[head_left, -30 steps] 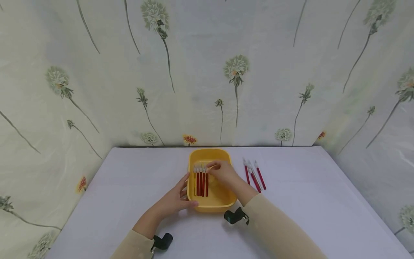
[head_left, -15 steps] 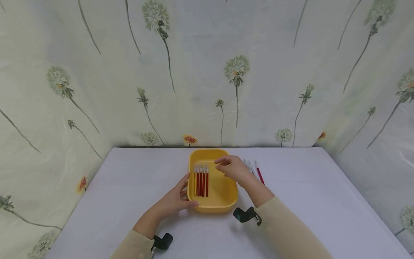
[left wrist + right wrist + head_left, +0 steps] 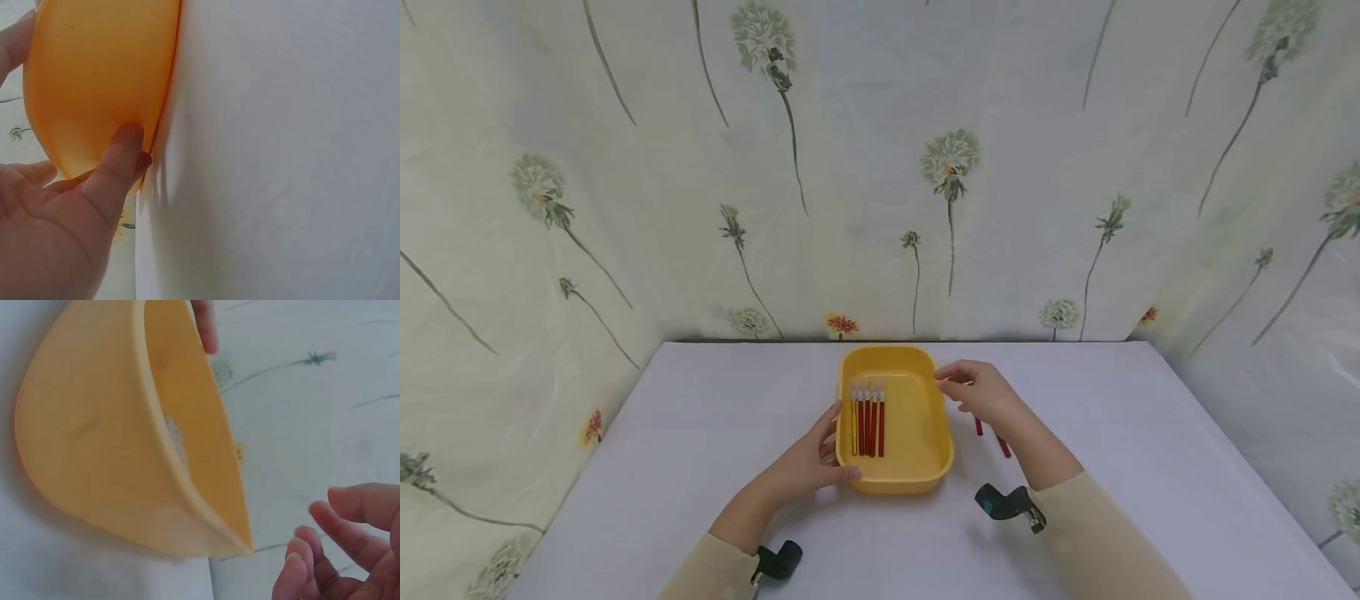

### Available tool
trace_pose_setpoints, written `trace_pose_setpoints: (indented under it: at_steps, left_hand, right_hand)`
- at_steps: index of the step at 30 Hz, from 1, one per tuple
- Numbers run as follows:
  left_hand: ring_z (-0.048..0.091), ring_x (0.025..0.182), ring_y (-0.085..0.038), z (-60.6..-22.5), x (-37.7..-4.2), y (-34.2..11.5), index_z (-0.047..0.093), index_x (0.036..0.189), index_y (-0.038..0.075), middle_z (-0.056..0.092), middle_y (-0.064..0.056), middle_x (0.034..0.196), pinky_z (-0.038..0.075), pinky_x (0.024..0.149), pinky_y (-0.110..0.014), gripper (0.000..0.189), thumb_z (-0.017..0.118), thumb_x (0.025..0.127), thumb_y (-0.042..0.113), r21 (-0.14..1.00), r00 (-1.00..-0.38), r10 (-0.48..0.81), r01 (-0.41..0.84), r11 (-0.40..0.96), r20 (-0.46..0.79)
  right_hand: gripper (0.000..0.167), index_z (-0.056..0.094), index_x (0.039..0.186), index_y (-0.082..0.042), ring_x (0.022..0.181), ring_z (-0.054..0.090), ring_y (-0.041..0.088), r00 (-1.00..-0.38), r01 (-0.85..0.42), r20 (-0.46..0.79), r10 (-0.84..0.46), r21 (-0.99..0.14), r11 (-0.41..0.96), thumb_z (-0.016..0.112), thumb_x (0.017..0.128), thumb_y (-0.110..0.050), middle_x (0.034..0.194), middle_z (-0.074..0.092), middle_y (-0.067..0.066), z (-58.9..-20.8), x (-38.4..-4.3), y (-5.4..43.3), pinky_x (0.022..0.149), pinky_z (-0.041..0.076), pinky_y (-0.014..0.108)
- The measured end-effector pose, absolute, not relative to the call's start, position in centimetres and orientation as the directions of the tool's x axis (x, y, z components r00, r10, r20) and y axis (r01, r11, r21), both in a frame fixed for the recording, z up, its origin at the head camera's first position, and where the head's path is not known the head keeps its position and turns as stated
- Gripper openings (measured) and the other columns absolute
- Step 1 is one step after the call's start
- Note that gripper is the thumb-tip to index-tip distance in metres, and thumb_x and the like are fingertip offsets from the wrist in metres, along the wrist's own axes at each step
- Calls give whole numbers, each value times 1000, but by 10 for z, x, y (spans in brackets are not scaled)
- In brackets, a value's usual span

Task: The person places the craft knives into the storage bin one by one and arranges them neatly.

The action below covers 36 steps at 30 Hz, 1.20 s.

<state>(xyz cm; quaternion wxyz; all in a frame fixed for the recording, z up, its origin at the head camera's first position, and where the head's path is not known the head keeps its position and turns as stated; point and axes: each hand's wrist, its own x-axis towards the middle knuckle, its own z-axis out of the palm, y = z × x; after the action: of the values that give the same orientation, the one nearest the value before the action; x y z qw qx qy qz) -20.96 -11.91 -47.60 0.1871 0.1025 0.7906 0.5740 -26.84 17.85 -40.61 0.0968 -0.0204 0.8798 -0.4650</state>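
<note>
A yellow plastic tray (image 3: 917, 482) stands on the white table. Along its left half, several slim pen-like sticks (image 3: 872, 427) lie side by side; most are red and one is yellow, all with pale clear tips. My left hand (image 3: 811, 457) grips the tray's near left corner, fingers along the left side and thumb at the near edge; the left wrist view shows these fingers against the orange-looking tray wall (image 3: 100, 75). My right hand (image 3: 985, 393) hovers beyond the tray's right rim, fingers loosely bent and holding nothing. Beneath it, more red sticks (image 3: 1003, 445) are partly hidden.
The white table (image 3: 737, 383) ends at a back edge against a flower-printed cloth (image 3: 850, 183), which also covers both sides. Dark wrist cameras (image 3: 1011, 502) are strapped at both sleeves. The tray's right half shows bare yellow floor.
My right hand has moved from the row of sticks in the tray, rightward across the rim, to above the loose sticks. It let go of the rightmost stick. My left hand stays put.
</note>
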Motion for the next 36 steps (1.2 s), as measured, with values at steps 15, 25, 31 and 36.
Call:
trace_pose_setpoints:
  at_steps: [15, 25, 31, 36]
  left_hand:
    - [36, 145, -34, -476, -210, -120, 6, 163, 24, 23, -16, 163, 37, 112, -46, 112, 85, 82, 24, 947, -909, 382, -41, 319, -168]
    - [37, 144, -34, -477, -211, -120, 6, 163, 25, 23, -16, 163, 39, 111, -47, 113, 85, 82, 27, 948, -909, 379, -50, 314, -174]
    - [37, 144, -35, -477, -210, -120, 6, 163, 25, 22, -16, 163, 38, 112, -48, 113, 85, 82, 26, 946, -910, 375, -53, 320, -178]
    - [37, 144, -35, -476, -210, -120, 7, 163, 25, 22, -17, 164, 38, 112, -48, 113, 85, 82, 27, 944, -911, 372, -52, 325, -178]
  right_hand:
    - [32, 65, 128, -9, 109, 58, 35, -987, 86, -150, -57, -794, 602, 61, 101, -26, 121, 63, 15, -422, -266, 224, 92, 56, 43]
    - [32, 64, 126, 0, 106, 59, 31, -995, 76, -103, -3, -752, 655, 59, 101, -20, 120, 63, 18, -445, -273, 248, 84, 56, 37]
    - [29, 64, 124, 2, 101, 61, 30, -996, 78, -94, 9, -765, 640, 59, 100, -15, 121, 61, 23, -461, -280, 260, 80, 56, 36]
    - [28, 64, 122, 2, 98, 59, 29, -995, 75, -97, 2, -752, 655, 59, 100, -14, 121, 60, 24, -469, -284, 268, 77, 53, 35]
